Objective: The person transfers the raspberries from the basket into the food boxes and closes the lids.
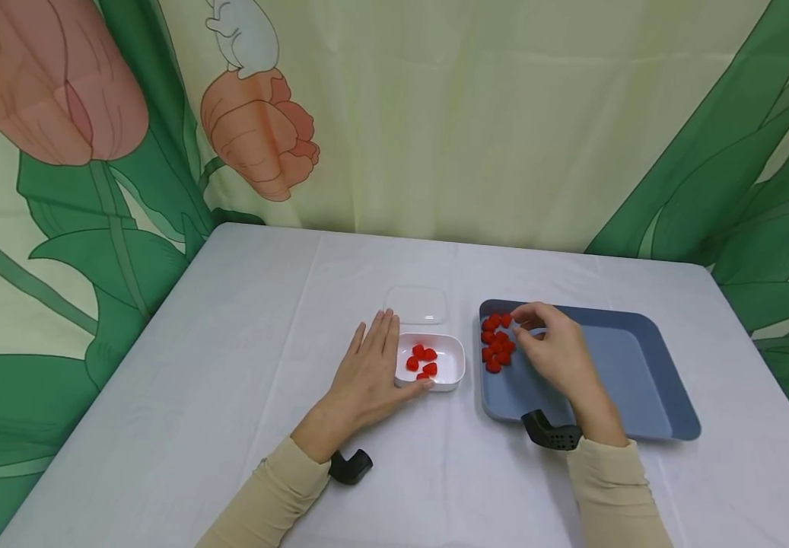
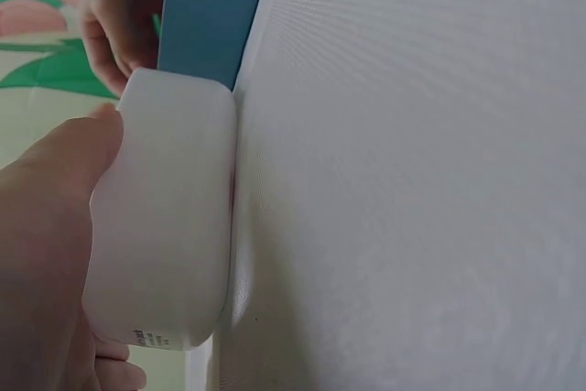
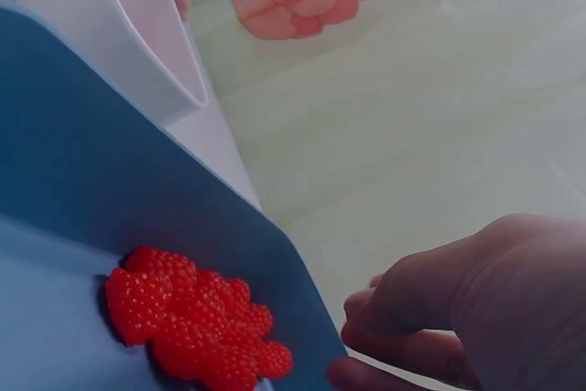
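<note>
The left hand lies along the box, fingers straight and pressed to its left side, thumb reaching across the near edge; nothing is clasped in it. The right hand hangs over the left end of the tray, thumb and fingers bent but parted — no berry shows between the tips. Just beside them, red berries lie bunched near the tray's left wall. A few loose berries sit in the box, which stands between the left hand and the tray. A clear lid lies beyond the box.

To work well here, I'd take a berry from the edge of the bunch with a light fingertip pinch, since one from the middle could drag its neighbours along. The nearby tray wall calls for fingers coming down from above. The left hand's push should be mild, bracing the box without sliding it; its thumb is better clear of the opening.

The thumb partly covers the nearest berry in the box. The left wrist view shows only the box's outside, its small print unreadable; the right wrist view hides what is inside. The bunch overlaps too much to count.
</note>
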Motion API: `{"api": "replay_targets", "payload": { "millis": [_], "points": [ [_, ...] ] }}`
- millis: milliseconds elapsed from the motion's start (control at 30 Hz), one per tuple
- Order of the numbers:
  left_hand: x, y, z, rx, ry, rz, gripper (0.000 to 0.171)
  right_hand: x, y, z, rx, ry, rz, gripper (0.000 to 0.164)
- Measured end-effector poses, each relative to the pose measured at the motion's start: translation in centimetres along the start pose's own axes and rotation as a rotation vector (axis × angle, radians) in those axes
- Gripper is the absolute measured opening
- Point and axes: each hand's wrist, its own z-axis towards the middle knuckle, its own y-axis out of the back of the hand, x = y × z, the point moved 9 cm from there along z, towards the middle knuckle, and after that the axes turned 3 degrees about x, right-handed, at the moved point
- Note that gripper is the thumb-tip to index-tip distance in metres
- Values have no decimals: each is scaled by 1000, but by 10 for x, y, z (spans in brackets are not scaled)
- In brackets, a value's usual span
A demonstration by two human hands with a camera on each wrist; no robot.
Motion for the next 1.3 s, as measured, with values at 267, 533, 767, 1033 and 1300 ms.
{"api": "replay_targets", "payload": {
  "millis": [267, 533, 767, 1033, 1300],
  "points": [
    [0, -3, 0, 23, 6, -12, 105, -1, 0, -2, -10, 6, 9, 20],
    [-1, -3, -1, 23, -5, -37, 105, -9, -1, -3, -1, -8, 8, 20],
    [1, -4, 0, 41, 8, -58, 105, -10, -3, -1, 15, -13, -13, 19],
    [1, -3, -1, 36, 5, -60, 104, -12, -10, 0, 91, -33, -50, 22],
    [0, -3, -1, 26, 2, -60, 104, -12, -15, 2, 115, -27, -70, 20]
  ]
}}
